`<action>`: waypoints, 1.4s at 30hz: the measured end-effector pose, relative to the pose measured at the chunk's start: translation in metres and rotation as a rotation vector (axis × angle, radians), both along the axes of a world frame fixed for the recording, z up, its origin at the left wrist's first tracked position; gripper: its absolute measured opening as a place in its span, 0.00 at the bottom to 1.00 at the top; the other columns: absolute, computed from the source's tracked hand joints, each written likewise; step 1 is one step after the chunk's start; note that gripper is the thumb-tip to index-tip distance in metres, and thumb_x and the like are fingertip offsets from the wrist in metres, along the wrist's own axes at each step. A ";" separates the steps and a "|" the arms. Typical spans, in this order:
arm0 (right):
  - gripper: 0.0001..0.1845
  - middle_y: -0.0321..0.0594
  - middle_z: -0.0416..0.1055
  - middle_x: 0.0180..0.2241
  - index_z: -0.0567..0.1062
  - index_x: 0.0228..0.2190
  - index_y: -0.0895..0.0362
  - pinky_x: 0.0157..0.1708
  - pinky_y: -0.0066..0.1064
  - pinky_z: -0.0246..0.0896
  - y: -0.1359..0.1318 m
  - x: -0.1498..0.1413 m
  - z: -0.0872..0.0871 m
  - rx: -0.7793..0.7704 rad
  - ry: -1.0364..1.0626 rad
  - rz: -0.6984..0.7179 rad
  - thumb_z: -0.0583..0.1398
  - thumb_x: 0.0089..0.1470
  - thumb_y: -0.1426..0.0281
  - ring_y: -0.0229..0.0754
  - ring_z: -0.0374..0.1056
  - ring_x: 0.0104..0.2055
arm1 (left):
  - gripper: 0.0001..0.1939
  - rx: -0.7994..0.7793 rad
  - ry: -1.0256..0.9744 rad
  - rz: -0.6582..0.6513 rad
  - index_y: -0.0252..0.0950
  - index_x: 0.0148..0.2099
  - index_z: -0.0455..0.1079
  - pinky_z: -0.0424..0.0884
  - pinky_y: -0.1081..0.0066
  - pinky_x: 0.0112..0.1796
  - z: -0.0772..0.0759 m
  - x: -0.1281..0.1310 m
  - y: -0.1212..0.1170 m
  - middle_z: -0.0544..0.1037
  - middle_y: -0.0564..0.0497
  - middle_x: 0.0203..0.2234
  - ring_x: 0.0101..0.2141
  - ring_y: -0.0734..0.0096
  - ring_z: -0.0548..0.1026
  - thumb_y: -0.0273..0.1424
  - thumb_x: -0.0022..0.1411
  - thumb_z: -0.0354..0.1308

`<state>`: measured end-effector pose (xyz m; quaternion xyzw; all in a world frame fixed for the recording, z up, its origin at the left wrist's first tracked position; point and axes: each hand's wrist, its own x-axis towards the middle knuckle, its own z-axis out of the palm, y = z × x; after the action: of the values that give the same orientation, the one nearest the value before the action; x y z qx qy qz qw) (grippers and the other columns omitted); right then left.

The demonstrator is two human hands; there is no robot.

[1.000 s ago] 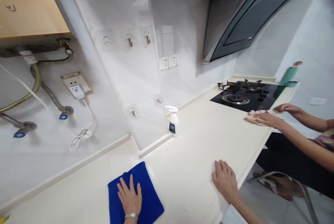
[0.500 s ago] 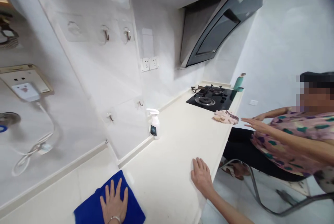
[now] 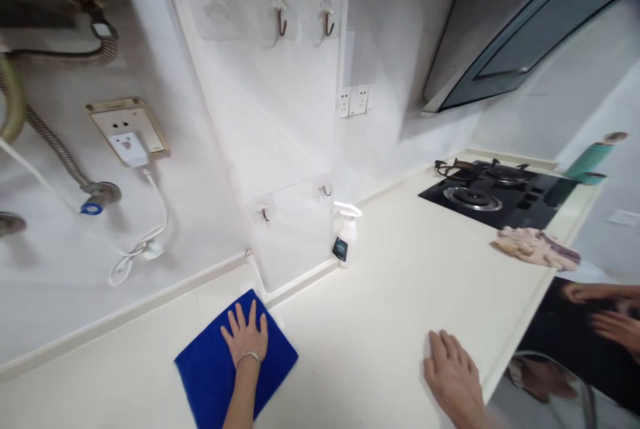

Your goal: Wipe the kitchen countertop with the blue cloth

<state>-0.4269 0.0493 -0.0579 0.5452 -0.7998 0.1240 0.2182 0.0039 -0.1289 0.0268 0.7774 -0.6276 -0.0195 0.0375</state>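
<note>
My left hand (image 3: 246, 337) lies flat with spread fingers on a blue cloth (image 3: 204, 364), which is laid out on the white countertop (image 3: 385, 309). A bracelet circles that wrist. Near the counter's front edge, my right hand (image 3: 453, 372) rests palm down on the bare surface, its fingers stretched out and fairly close together. It holds nothing. Between and beyond the hands, a white spray bottle (image 3: 347, 237) with a dark label stands upright against the wall corner.
A crumpled pinkish cloth (image 3: 535, 247) lies by the black gas stove (image 3: 477, 199), under a range hood (image 3: 515, 56). A green bottle (image 3: 590, 159) stands behind. Another person's hands (image 3: 617, 322) are at the right. A plugged-in charger (image 3: 129, 148) and hooks (image 3: 281, 19) are on the wall.
The view has swung left, so the stove, bottle and other person appear further right. My left hand still lies on the blue cloth. The other person's hands are now lower, near their lap.
</note>
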 end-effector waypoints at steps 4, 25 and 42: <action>0.27 0.56 0.60 0.60 0.63 0.57 0.64 0.61 0.48 0.56 -0.001 -0.001 -0.003 0.007 -0.007 -0.010 0.46 0.58 0.67 0.56 0.54 0.64 | 0.29 0.013 -0.002 -0.068 0.51 0.70 0.47 0.43 0.41 0.66 0.006 0.006 -0.030 0.46 0.45 0.71 0.70 0.47 0.41 0.44 0.68 0.39; 0.31 0.52 0.60 0.62 0.61 0.59 0.61 0.59 0.51 0.59 0.000 -0.014 -0.020 0.044 -0.052 -0.017 0.46 0.56 0.64 0.54 0.56 0.64 | 0.29 -0.038 -0.044 -0.082 0.47 0.67 0.57 0.44 0.44 0.65 0.005 0.032 -0.132 0.52 0.45 0.70 0.69 0.53 0.46 0.44 0.68 0.35; 0.30 0.51 0.59 0.64 0.63 0.59 0.61 0.65 0.46 0.49 -0.014 0.010 0.024 0.079 -0.171 -0.110 0.50 0.55 0.69 0.52 0.49 0.68 | 0.32 -0.013 -0.135 -0.107 0.48 0.71 0.42 0.49 0.47 0.64 -0.003 0.011 -0.035 0.47 0.46 0.71 0.69 0.50 0.47 0.46 0.68 0.28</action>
<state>-0.4170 0.0350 -0.0340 0.4963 -0.8484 0.1262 0.1341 0.0152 -0.1640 0.0235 0.7421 -0.6693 0.0351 -0.0009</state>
